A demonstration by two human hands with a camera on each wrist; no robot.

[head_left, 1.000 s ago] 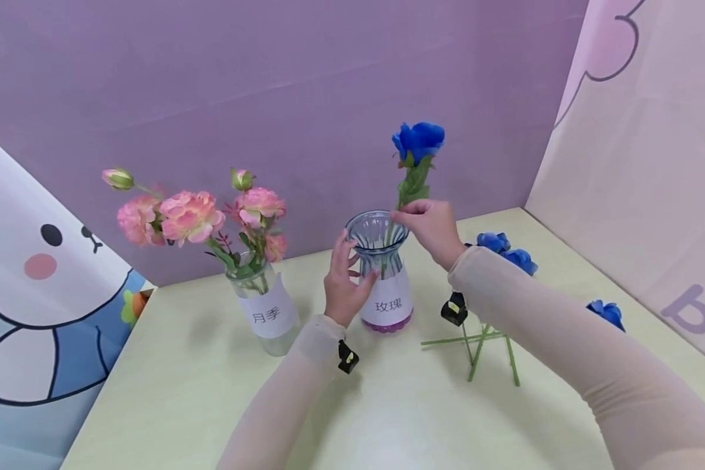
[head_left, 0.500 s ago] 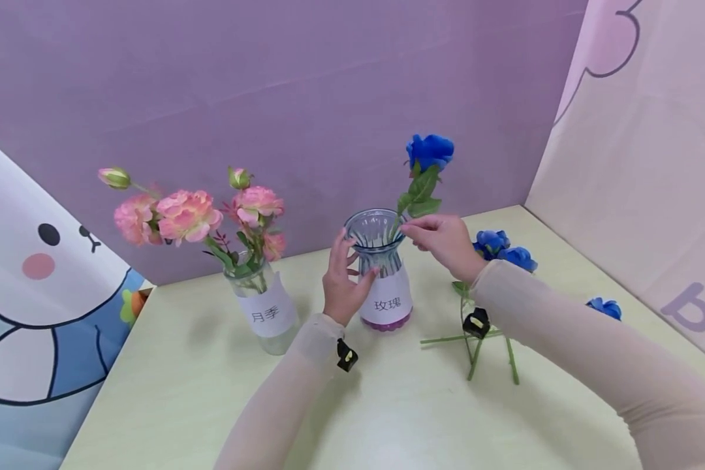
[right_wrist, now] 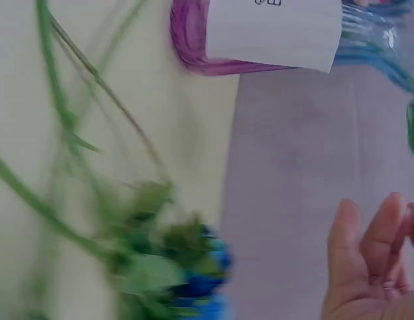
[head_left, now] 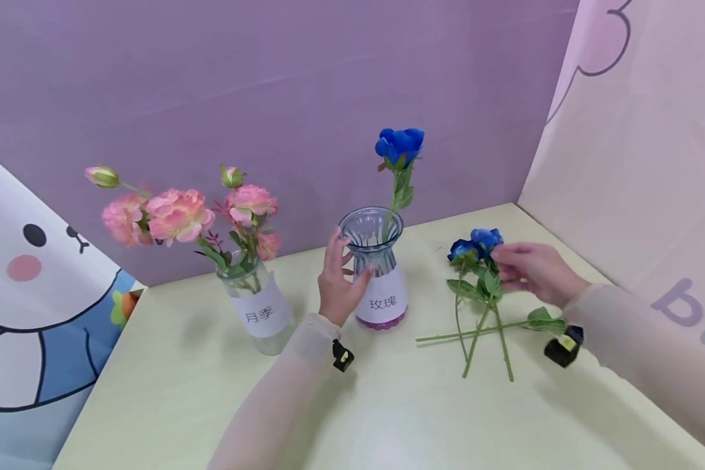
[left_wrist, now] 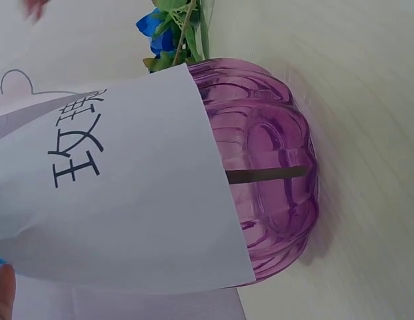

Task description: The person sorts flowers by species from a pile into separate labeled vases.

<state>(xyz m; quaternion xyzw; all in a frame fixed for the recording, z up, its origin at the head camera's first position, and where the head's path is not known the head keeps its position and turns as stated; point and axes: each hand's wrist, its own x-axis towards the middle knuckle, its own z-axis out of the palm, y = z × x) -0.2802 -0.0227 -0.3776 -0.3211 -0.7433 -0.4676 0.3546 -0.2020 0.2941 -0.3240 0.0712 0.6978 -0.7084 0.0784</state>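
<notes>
My left hand holds the neck of a glass vase, thumb and fingers on either side. The vase has a white paper label and a purple base. One blue rose stands in it, leaning slightly right; its stem shows through the base in the left wrist view. My right hand is beside blue roses lying on the table with crossed stems. In the right wrist view, its fingers are loosely bent with nothing between them. Part of the pile is hidden behind this hand and sleeve.
A second labelled glass vase holding pink flowers stands to the left. Purple fabric rises behind the pale table. A printed panel borders the right side.
My right hand has let go of the blue rose in the vase and moved right to the loose roses. The standing rose has tipped back leftward. My left hand stays on the vase.
</notes>
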